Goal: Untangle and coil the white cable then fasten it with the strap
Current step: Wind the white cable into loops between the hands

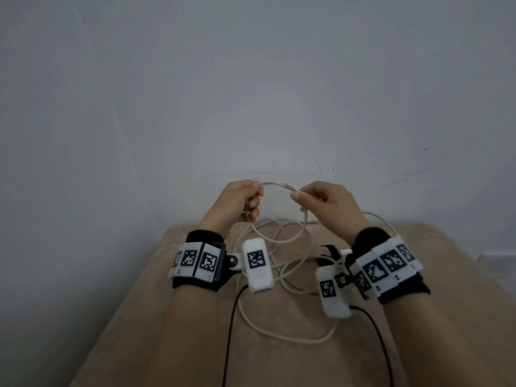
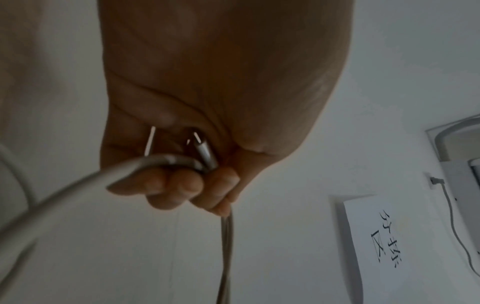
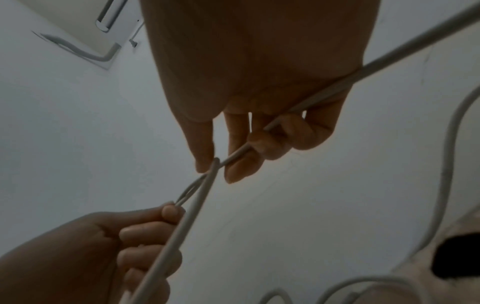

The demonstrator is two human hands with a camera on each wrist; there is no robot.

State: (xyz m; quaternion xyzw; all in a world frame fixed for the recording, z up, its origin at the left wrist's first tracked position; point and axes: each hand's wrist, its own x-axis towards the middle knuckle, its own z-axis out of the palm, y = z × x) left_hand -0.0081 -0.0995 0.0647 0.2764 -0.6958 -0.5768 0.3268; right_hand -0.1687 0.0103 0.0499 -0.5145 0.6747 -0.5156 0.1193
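Observation:
Both hands are raised above the beige table and share one loop of the white cable (image 1: 279,239). My left hand (image 1: 255,202) grips the loop's left side, fingers curled round it. In the left wrist view the left hand (image 2: 187,185) also encloses a metal plug (image 2: 203,151) of the cable (image 2: 64,189). My right hand (image 1: 300,199) pinches the loop's right side; the right wrist view shows the right hand (image 3: 215,170) holding the cable (image 3: 182,226) between thumb and forefinger. The remaining cable lies tangled on the table (image 1: 293,338). A black strap (image 1: 329,251) lies by my right wrist.
The beige table (image 1: 418,303) stands against a plain white wall. Black cords (image 1: 230,331) from the wrist cameras trail over the table toward me. A paper sign with handwriting (image 2: 384,242) hangs on the wall, and a white appliance (image 3: 85,26) is mounted high up.

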